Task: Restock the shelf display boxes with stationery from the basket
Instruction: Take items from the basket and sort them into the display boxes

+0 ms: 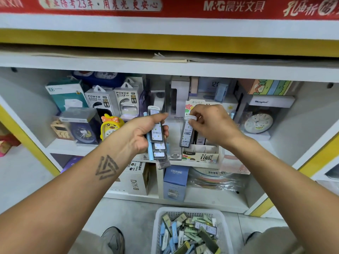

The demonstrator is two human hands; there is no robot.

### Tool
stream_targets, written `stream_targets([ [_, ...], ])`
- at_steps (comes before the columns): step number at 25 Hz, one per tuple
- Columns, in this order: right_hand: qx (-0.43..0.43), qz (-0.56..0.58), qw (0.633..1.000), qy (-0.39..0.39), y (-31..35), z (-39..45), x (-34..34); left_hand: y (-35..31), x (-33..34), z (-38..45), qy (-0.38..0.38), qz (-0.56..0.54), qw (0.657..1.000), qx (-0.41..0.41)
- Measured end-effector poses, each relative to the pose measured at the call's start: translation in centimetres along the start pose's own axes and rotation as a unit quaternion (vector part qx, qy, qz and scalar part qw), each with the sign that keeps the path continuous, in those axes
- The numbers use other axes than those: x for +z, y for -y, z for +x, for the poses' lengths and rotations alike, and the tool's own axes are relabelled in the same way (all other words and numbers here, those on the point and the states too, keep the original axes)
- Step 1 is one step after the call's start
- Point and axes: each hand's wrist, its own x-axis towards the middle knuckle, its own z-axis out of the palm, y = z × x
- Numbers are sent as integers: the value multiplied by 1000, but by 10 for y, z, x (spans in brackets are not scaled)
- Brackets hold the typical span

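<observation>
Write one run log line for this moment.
left hand: holds lead cases | right hand: lowering lead case into display box | basket: stocked

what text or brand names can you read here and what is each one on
"M&G" on the red banner
"POWER BANK" on two white boxes
"Henghui" on the white clock box
"CRUHRE" on the blue box
"DiYi" on the white carton
"0.7", "100" on the display box
"2B" on the neighbouring display box
Lead cases in left hand: print too small.
</observation>
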Motion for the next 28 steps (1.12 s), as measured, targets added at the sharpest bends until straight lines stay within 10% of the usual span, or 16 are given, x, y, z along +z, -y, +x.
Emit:
stream_targets([
  [19,-69,-161,983,57,-2,-10,12,12,18,2,34,41,998,-27],
  [22,62,86,994,13,7,-4,7,16,23,2,48,71,996,-29],
  [24,186,308,933,15,18,0,0,19,26,2,64,85,994,-37],
  [28,250,388,883,81,29,0,-4,24,36,2,108,111,987,-44],
])
